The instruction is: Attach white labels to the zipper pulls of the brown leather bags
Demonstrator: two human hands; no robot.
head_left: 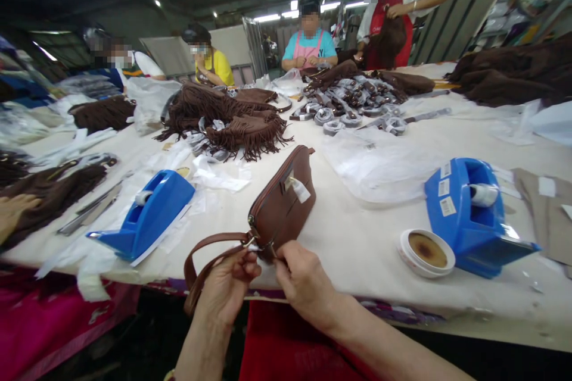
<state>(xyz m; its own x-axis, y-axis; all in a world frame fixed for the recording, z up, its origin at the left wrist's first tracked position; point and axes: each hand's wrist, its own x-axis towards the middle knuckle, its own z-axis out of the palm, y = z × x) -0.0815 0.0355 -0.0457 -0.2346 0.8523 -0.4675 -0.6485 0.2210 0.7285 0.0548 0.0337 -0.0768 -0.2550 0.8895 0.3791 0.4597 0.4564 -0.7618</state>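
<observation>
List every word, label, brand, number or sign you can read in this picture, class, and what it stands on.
No text reads clearly.
Stickers on the right blue tape dispenser: print too small.
Marking on the red apron: too blurred.
Metal plate on the brown bag: no legible lettering.

A blue tape dispenser [156, 214] sits toward the left of the cream table [366, 244], another dispenser [462, 232] toward the right, a white tub [426, 252] just beside it. Beyond, I see fringed brown goods [250, 128] heaped near wrapped coils [353, 100] and a red-aproned co-worker [407, 44].
</observation>
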